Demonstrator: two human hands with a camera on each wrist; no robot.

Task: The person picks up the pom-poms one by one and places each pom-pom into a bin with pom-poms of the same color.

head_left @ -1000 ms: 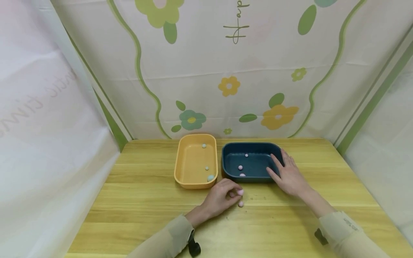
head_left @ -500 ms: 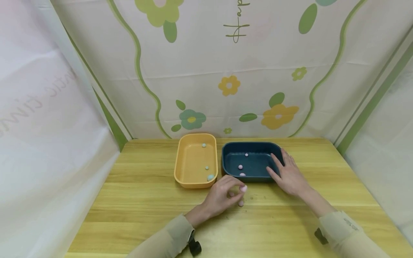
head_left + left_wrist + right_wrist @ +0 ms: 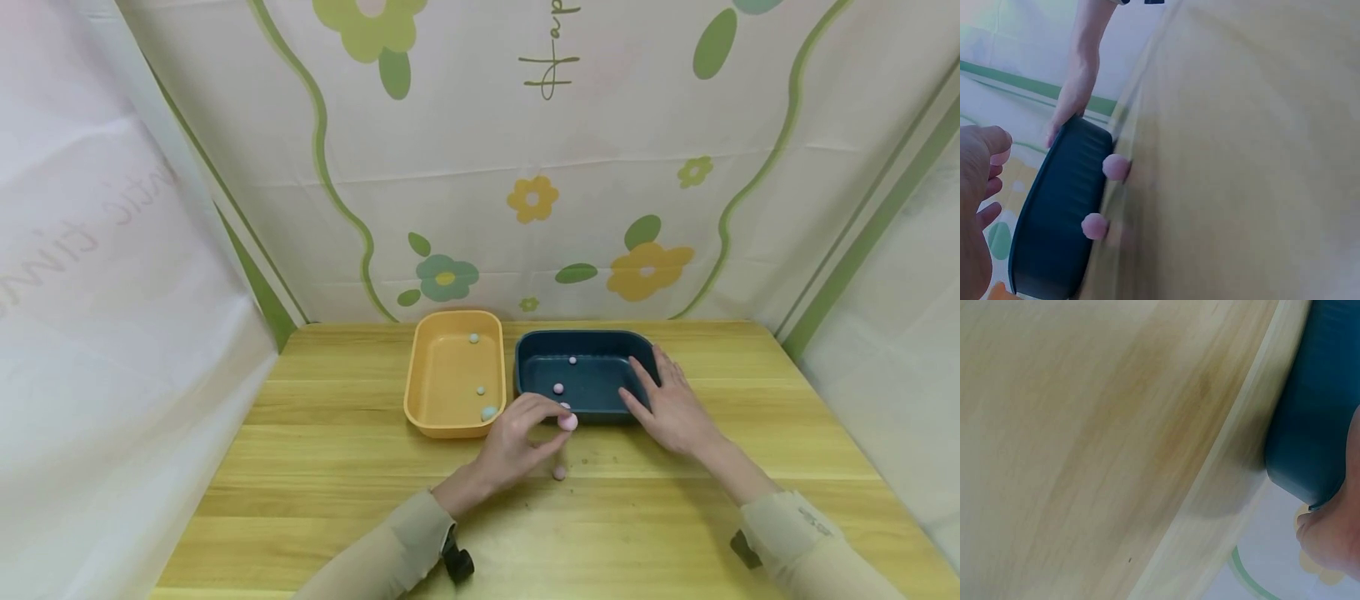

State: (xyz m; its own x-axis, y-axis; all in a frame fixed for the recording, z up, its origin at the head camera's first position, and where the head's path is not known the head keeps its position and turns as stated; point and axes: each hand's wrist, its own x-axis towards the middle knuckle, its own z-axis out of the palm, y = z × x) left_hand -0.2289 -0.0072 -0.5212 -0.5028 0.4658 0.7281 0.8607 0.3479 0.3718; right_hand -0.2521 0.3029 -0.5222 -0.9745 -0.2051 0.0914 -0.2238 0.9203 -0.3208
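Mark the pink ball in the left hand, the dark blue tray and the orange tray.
pink ball (image 3: 567, 422): head view, middle of the ball pinched at the fingertips.
dark blue tray (image 3: 592, 379): head view, bare inner floor.
orange tray (image 3: 448, 379): head view, bare inner floor.

The floral backdrop cloth (image 3: 600, 167) bears green handwritten lettering, readable only as "Hap".

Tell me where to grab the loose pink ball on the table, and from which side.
Pinch the pink ball across its middle from straight above, probably with two fingertips. It is small and round, lies bare on the table, and sits apart from the blue tray, so nothing blocks a top approach. The left hand is nearest.
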